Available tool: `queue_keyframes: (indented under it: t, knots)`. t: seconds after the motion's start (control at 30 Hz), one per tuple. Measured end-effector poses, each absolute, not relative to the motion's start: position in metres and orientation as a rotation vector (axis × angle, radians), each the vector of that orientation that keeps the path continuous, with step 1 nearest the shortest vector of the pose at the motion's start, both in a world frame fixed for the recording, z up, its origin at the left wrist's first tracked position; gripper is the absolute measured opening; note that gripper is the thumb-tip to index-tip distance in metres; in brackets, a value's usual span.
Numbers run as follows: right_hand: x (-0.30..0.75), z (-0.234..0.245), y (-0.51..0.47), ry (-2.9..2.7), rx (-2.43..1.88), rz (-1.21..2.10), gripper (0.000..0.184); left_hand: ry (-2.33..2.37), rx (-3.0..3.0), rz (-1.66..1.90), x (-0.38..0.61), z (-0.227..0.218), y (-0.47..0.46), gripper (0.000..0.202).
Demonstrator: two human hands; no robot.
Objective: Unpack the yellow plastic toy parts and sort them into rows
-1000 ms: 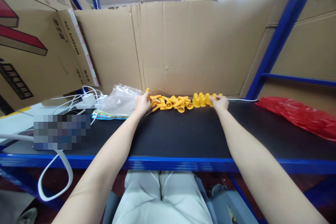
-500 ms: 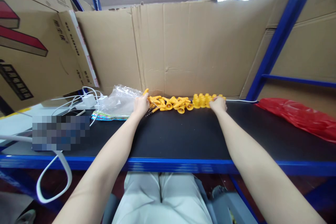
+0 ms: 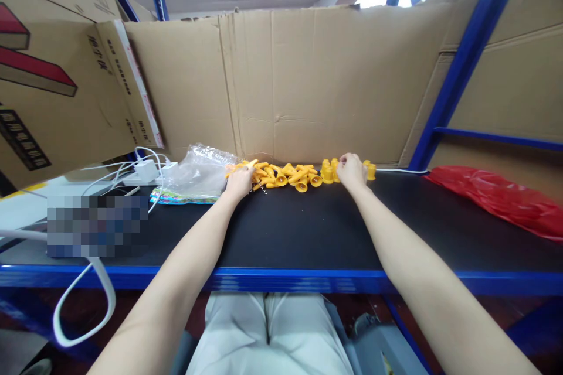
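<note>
A loose pile of yellow plastic pieces [image 3: 301,174], some long like handles and some bell-shaped, lies along the back of the black shelf. My left hand [image 3: 240,181] is at the pile's left end, fingers closed around a yellow corkscrew handle [image 3: 251,163]. A thin metal spiral [image 3: 263,190] shows just right of that hand. Right of the pile stand yellow plastic cups [image 3: 326,172] in close rows. My right hand [image 3: 353,172] reaches over these rows, its fingertips pinched on a yellow cup [image 3: 335,169]. It hides several cups; others [image 3: 370,171] show beyond it.
Clear plastic bag [image 3: 200,171] lies left of the pile, near white chargers and cables [image 3: 147,170]. A red plastic bag [image 3: 488,199] rests at the right. Cardboard [image 3: 316,88] walls the back, and a blue upright [image 3: 466,64] stands at the right.
My left hand has lowered onto the pile; the handle that stuck up from it is now lower. My right hand has shifted left across the cups, uncovering the ones at the right end.
</note>
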State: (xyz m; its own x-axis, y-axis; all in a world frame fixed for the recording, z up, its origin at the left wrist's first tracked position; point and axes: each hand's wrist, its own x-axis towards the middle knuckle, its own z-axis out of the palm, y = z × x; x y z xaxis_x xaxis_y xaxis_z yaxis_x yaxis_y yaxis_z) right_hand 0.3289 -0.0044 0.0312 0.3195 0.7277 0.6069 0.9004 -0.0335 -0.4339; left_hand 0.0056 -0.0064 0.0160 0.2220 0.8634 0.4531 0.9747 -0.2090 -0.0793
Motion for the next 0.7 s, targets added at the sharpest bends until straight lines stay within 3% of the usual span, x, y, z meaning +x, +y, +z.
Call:
queue_keyframes:
  t: [0.4, 0.7]
  knots:
    - [0.245, 0.022, -0.026, -2.216, -1.136, -0.498, 0.036, -1.706, -2.199, -0.532, 0.016, 0.013, -0.013, 0.038]
    - [0.22, 0.006, -0.032, -2.484, -1.171, -0.66, 0.032, -1.87, -2.223, -0.515, 0.016, -0.001, -0.004, 0.053]
